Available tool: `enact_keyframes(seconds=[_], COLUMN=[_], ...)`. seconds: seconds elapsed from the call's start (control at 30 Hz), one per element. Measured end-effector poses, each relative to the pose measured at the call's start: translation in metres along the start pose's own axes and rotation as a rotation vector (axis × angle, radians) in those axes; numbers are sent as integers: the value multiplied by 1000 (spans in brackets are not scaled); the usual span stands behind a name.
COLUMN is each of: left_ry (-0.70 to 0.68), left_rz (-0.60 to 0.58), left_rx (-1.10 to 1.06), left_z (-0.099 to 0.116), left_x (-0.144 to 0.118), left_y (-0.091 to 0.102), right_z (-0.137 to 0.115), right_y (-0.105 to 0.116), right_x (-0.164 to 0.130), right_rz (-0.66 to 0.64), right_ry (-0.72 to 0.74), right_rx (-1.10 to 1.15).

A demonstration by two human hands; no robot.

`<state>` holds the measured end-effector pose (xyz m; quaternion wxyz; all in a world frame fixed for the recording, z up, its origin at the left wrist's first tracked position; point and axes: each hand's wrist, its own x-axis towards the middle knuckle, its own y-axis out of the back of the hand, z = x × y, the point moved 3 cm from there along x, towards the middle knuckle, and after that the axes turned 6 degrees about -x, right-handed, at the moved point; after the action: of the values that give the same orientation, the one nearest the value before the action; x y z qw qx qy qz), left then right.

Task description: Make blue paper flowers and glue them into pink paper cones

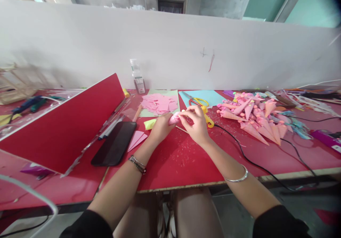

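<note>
Above the middle of the table, my left hand (161,127) is closed around a small pink rolled piece (174,118), with part of it hidden in the fingers. My right hand (197,124) pinches at the right end of this piece with thumb and index finger; any smaller part in the pinch is too small to tell. A thin pale stick (182,129) lies on the table below the hands. Just beyond my right hand are a yellow glue gun (209,120) and scissors (200,102) with yellow and red handles. A yellow-green scrap (149,124) lies left of my left hand.
Cut pink paper pieces (160,104) lie on a pale green sheet, beside a blue sheet (213,97). Pink paper cones (255,115) are heaped right, near a black cord (239,148). Left are a phone (115,144), folded pink paper (137,139) and an upright red board (71,128).
</note>
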<state>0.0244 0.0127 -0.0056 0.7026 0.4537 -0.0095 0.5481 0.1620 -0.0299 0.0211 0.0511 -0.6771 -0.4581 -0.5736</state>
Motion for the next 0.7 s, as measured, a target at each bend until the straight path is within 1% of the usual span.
enact_keyframes(seconds=[0.3,0.5,0.6,0.7], left_ry=[43,47,51,79], left_rz=[-1,-16,0,40], left_rx=[-27,-39,-33,2], left_z=[1,1,1,1], left_x=[0,1,2,2], left_y=[0,1,1,1], right_z=[-1,-3,-2,2], right_y=[-1,1,4,4], right_x=[-1,1,1,1], right_rz=[-8,-12,5,36], right_ry=[-9,-7,-55,-117], right_rx=[29,37,61,91])
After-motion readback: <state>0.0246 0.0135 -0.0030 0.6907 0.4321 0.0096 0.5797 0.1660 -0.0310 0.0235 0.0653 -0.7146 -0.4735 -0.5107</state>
